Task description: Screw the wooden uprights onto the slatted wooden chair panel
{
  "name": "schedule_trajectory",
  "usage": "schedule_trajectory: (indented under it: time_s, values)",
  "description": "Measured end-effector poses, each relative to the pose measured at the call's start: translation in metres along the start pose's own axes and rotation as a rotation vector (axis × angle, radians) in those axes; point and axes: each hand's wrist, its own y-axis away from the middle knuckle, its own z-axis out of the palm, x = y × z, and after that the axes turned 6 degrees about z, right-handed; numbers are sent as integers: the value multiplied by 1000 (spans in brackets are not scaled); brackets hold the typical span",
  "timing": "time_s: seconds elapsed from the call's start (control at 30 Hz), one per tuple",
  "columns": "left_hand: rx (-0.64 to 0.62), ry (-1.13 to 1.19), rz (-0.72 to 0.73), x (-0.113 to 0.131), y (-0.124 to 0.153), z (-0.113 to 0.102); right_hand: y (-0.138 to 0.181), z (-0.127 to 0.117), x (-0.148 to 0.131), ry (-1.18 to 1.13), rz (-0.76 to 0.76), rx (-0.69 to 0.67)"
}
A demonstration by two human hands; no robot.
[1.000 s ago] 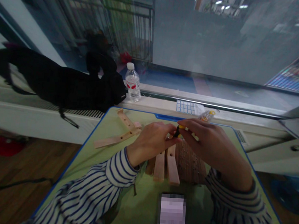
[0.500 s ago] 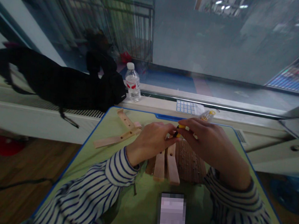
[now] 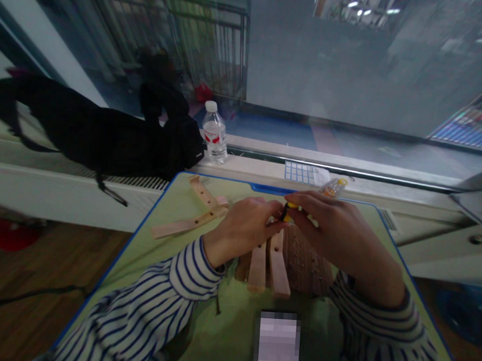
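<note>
In front of me, over the middle of the table, both hands meet at a small yellow-and-black object; its exact kind is hard to make out. My left hand pinches its dark side between thumb and forefinger. The fingertips of my right hand close on the yellow part. Below them, two pale wooden strips with holes lie side by side on a brown ribbed piece, their upper ends hidden by the left hand. To the left of that hand lie joined wooden strips with holes.
The green table has a blue edge. A blurred-out phone-like rectangle lies near me. On the sill stand a water bottle, a blue-gridded sheet, a clear packet with yellow and a black bag.
The right fingers have shifted very slightly around the yellow-and-black object, and its dark part shows a little more. The wooden strips and the left hand stay in place.
</note>
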Motion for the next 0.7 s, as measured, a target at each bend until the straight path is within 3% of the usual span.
schedule_trajectory:
  time_s: [0.7]
  values:
    - [10,20,2,-1,1,1,2,0,0,26,24,-8]
